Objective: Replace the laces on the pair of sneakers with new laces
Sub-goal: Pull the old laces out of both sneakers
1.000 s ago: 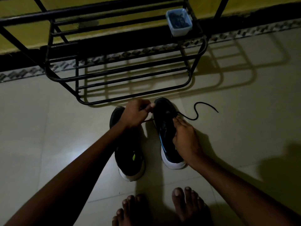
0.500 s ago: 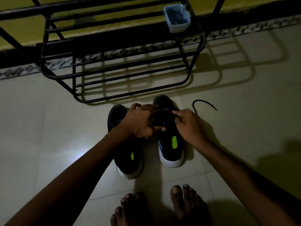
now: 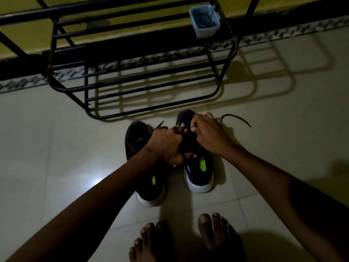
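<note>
Two black sneakers with white soles stand side by side on the pale tiled floor (image 3: 56, 167), toes pointing away from the person. Both hands work over the right sneaker (image 3: 199, 173), whose heel and green patch show below them. The left hand (image 3: 166, 146) lies across its tongue with the fingers curled tight, and a short end of the black lace (image 3: 241, 120) sticks out past the knuckles toward the left sneaker (image 3: 138, 142). The right hand (image 3: 209, 135) sits over the toe half, fingers curled in toward the left hand's fingertips and pinching the lace. The lace's other end trails out from behind this hand and lies in a loose arc on the floor to the right. The hands hide the eyelets, so how far the lace is threaded cannot be told.

The left forearm crosses the left sneaker and covers its middle. Just beyond the toes stands a black metal shoe rack (image 3: 151, 86), its lowest rail close to the right sneaker's tip. A small clear plastic container (image 3: 204, 21) with dark contents sits on an upper bar at the rack's right end. Behind the rack run a patterned border and a yellow wall. The person's bare feet (image 3: 217, 233) rest on the floor near the heels
</note>
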A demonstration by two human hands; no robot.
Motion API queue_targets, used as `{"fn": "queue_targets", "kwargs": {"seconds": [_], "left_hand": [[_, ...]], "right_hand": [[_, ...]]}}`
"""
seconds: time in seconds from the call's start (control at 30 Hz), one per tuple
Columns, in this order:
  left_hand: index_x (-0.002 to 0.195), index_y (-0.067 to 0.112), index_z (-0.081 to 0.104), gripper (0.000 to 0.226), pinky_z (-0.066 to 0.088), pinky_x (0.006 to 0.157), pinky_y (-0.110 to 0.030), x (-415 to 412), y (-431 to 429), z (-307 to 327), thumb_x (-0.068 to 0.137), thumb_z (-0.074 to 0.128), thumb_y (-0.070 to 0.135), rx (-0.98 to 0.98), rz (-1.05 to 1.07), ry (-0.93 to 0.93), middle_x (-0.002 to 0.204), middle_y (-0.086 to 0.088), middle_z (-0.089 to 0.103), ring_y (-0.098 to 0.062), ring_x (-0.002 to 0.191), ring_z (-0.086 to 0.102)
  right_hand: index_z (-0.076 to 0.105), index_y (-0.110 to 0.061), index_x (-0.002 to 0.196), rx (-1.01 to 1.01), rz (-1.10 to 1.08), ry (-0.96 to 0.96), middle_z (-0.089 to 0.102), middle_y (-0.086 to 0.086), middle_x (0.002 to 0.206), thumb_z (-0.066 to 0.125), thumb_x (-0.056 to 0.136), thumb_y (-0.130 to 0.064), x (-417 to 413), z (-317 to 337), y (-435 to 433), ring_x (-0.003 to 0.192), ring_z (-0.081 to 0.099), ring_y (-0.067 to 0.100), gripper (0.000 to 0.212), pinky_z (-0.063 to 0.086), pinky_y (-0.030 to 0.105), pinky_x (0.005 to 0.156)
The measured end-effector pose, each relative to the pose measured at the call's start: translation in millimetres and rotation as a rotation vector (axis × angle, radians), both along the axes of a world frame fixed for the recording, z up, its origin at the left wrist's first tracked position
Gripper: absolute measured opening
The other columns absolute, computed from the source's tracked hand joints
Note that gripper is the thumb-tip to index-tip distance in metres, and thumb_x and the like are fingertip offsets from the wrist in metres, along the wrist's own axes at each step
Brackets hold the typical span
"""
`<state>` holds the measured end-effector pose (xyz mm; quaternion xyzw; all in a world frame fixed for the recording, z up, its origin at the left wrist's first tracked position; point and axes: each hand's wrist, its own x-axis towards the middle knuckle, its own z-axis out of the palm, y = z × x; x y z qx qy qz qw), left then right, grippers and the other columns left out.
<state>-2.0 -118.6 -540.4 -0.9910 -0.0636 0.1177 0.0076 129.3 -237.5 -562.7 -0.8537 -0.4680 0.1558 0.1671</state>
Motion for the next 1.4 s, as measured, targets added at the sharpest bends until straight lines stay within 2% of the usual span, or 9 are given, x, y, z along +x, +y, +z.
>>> {"fn": "queue_targets", "kwargs": {"seconds": [0.27,0.47,0.57,0.73,0.87,1.07,1.13,1.23,1.4], "left_hand": [[0.155,0.022,0.034,0.103,0.052,0.083,-0.038,4.6,-3.5,-5.1,0.078,0.038,0.09,0.08,0.041,0.051,0.158,-0.005,0.042,-0.029,0.115,0.066],[0.151,0.02,0.039,0.102,0.05,0.074,-0.034,4.9,-1.9,-7.8,0.077,0.039,0.09,0.08,0.034,0.068,0.152,-0.006,0.049,-0.029,0.105,0.069],[0.154,0.021,0.035,0.103,0.051,0.08,-0.037,5.6,-2.0,-5.8,0.077,0.038,0.09,0.072,0.032,0.06,0.159,-0.005,0.039,-0.03,0.114,0.066],[0.153,0.029,0.036,0.099,0.053,0.082,-0.038,6.2,0.0,-8.4,0.075,0.036,0.092,0.039,0.041,0.058,0.161,-0.003,0.037,-0.031,0.113,0.066],[0.156,0.027,0.032,0.103,0.052,0.086,-0.039,6.6,-0.9,-9.3,0.076,0.037,0.092,0.054,0.05,0.057,0.163,-0.003,0.033,-0.03,0.12,0.063],[0.155,0.031,0.032,0.1,0.051,0.089,-0.04,5.5,0.2,-7.5,0.076,0.039,0.091,0.03,0.05,0.045,0.166,0.001,0.026,-0.03,0.125,0.06],[0.155,0.031,0.033,0.101,0.052,0.09,-0.041,6.3,0.6,-9.3,0.075,0.037,0.093,0.029,0.052,0.054,0.166,0.001,0.026,-0.029,0.127,0.059],[0.153,0.03,0.035,0.104,0.054,0.085,-0.039,6.5,2.9,-16.7,0.072,0.034,0.095,0.043,0.052,0.066,0.161,-0.001,0.037,-0.029,0.119,0.064],[0.154,0.027,0.034,0.106,0.053,0.082,-0.038,7.0,3.6,-18.1,0.072,0.031,0.095,0.029,0.046,0.07,0.159,-0.001,0.04,-0.03,0.113,0.067]], "right_hand": [[0.066,-0.011,0.096,0.04,0.035,-0.525,0.055,0.015,0.102,0.07,0.063,-0.009,3.9,8.5,-6.0,0.097,0.045,0.034,0.033,0.036,0.043,0.075],[0.059,-0.022,0.08,0.341,-0.492,0.498,0.065,0.0,0.078,0.055,0.096,-0.005,7.5,14.2,-1.4,0.082,0.071,0.024,0.024,0.057,0.035,0.066],[0.058,-0.019,0.084,0.228,-0.401,0.292,0.06,0.003,0.072,0.065,0.093,-0.03,13.8,23.8,-9.2,0.072,0.062,0.021,0.016,0.042,0.028,0.061],[0.075,-0.024,0.109,-0.28,-0.117,0.009,0.071,0.006,0.104,0.083,0.076,-0.041,42.0,43.4,-30.6,0.091,0.069,0.026,0.038,0.058,0.039,0.079],[0.078,-0.019,0.08,0.118,-0.204,0.277,0.063,-0.005,0.082,0.086,0.076,-0.021,48.3,40.2,-40.3,0.076,0.062,0.01,0.009,0.051,0.03,0.074],[0.055,-0.006,0.069,0.628,-0.671,1.038,0.058,0.008,0.067,0.051,0.09,0.013,37.4,43.2,-27.7,0.071,0.062,0.027,0.03,0.053,0.052,0.082],[0.049,-0.009,0.07,0.645,-0.804,0.903,0.053,0.008,0.069,0.044,0.092,0.009,38.9,46.4,-25.6,0.056,0.058,0.026,0.029,0.058,0.051,0.069],[0.044,-0.013,0.082,0.468,-0.622,0.234,0.047,0.004,0.066,0.046,0.099,-0.009,40.3,49.5,-30.2,0.052,0.046,0.022,0.017,0.039,0.031,0.046],[0.051,-0.011,0.104,0.226,-0.42,-0.315,0.056,0.01,0.082,0.048,0.096,-0.017,44.7,50.8,-38.2,0.071,0.047,0.027,0.01,0.033,0.034,0.059]]}}
